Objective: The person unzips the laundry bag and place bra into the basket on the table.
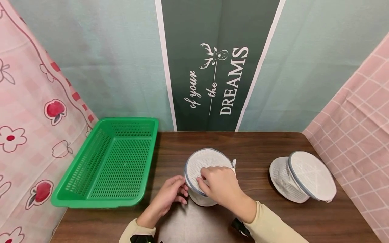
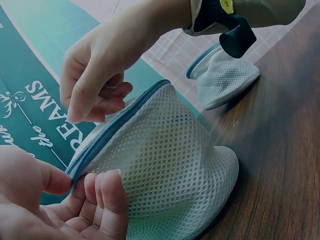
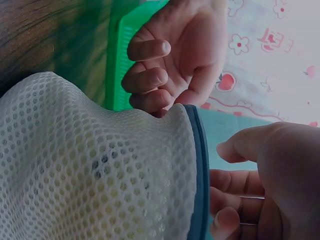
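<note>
A white mesh laundry bag (image 1: 209,157) with a grey-blue zipped rim stands upright on the table between the hands. At the rim's left side my left hand (image 1: 170,195) pinches the edge between thumb and fingers, the other fingers curled below. My right hand (image 1: 220,185) is over the bag's top, its fingers loosely bent and the thumb apart from them. In the right wrist view, fingertips of the right hand (image 3: 280,175) come close to the rim; whether they touch it is unclear. Nothing shows in its grasp. A yellowish patch shows dimly through the mesh.
A green plastic basket (image 1: 151,158) with slotted walls stands on the left of the brown wooden table (image 1: 252,145). On the right, a second white mesh bag (image 1: 313,175) leans with its round top tilted. Printed cloths (image 1: 121,67) hang behind and at both sides.
</note>
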Available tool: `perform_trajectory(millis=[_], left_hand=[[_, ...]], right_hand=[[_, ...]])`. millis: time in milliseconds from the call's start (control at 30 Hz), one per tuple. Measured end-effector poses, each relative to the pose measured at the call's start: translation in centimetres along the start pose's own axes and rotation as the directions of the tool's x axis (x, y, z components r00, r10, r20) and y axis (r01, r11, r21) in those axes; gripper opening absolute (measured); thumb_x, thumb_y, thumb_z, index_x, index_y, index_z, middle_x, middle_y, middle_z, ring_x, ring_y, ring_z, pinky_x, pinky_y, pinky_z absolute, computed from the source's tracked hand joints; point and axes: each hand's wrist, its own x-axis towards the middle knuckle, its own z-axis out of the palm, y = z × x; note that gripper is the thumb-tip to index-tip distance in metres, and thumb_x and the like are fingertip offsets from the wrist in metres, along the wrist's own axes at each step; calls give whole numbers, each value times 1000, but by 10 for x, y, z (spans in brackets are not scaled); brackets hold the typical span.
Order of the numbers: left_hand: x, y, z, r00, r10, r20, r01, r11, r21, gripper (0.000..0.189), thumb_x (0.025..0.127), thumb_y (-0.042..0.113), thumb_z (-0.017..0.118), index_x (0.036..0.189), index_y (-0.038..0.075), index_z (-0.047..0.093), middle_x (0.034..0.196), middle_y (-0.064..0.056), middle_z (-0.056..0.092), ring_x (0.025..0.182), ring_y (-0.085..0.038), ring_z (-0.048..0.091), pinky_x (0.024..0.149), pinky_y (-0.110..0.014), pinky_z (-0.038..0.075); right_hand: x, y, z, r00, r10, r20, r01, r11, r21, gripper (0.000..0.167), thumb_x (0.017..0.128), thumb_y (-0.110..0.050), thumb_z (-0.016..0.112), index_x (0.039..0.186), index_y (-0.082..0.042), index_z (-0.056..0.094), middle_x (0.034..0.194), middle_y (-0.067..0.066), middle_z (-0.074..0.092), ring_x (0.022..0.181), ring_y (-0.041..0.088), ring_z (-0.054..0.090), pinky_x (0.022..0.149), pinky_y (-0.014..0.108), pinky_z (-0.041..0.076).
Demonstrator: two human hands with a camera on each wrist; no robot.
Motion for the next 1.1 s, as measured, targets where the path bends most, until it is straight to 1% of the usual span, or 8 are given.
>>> perform_trajectory(millis=[167,267,467,567,767,900,1100], left_hand=[[1,-1,0,1000,6,24,-6,1000,-1,15,106,12,47,97,2,54,87,-6,54,72,-13,57,54,-24,56],[0,-1,0,999,10,39,-10,1000,0,16,107,13,47,96,2,53,87,-6,53,72,-13,57,55,-24,56],[0,-2,-1,998,12,57,-12,1000,0,18,107,13,47,99,-3,52,87,-5,54,72,-13,56,54,-24,55],[-1,-2,-1,998,9,64,-9,1000,4,19,107,12,48,100,-5,52,87,-5,54,72,-13,56,54,-23,55],[0,-2,-2,998,6,63,-7,1000,17,16,106,11,48,97,-1,55,87,-5,55,72,-12,57,54,-21,54],[1,-3,-2,998,7,62,-8,1000,21,15,106,10,48,96,1,56,86,-5,56,72,-12,57,54,-21,53],[2,-4,-1,998,3,65,-4,1000,24,15,105,10,49,97,1,57,86,-4,56,72,-12,57,54,-20,53]], right_hand=[[-1,-2,3,1000,2,23,-2,1000,16,37,83,-28,76,63,-21,45,54,-11,38,44,8,41,41,24,29],[-1,-4,5,999,-9,37,8,1000,22,37,84,-31,76,64,-21,48,55,-11,38,45,8,42,40,24,30],[-3,-6,10,996,-56,63,55,998,19,36,86,-40,78,69,-20,54,60,-9,44,49,11,50,42,27,39],[-4,-6,11,995,-70,73,69,997,20,37,85,-42,80,70,-19,55,61,-9,44,49,11,50,43,28,40],[-5,-6,13,993,-84,80,84,996,0,40,82,-45,82,69,-19,54,61,-7,43,48,11,48,42,28,38],[-5,-7,13,992,-85,90,86,996,-12,40,81,-45,82,70,-18,55,62,-7,45,49,12,50,42,28,39],[-5,-9,13,991,-95,98,95,995,-5,36,79,-39,81,68,-19,54,62,-7,44,48,11,48,42,28,37]])
